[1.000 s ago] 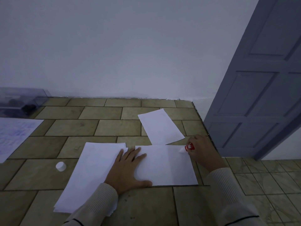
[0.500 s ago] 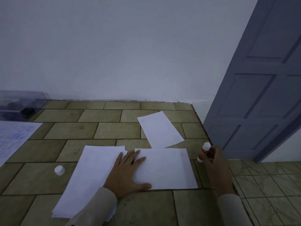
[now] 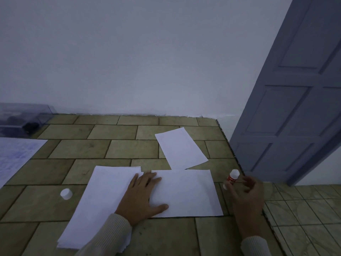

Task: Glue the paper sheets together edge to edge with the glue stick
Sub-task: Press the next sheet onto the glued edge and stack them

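Your left hand (image 3: pixel 142 196) lies flat, fingers straight, pressing the near paper sheet (image 3: pixel 188 193) down. Just past that sheet's right edge, your right hand (image 3: pixel 247 196) pinches the tilted glue stick (image 3: pixel 232 179).

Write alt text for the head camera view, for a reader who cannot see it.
A left hand rests flat on a paper sheet on a tiled floor; the right hand holds a glue stick beside it. A white cap lies further left.

One head-worn camera looks forward and down, close over the tiled floor (image 3: pixel 83 148).
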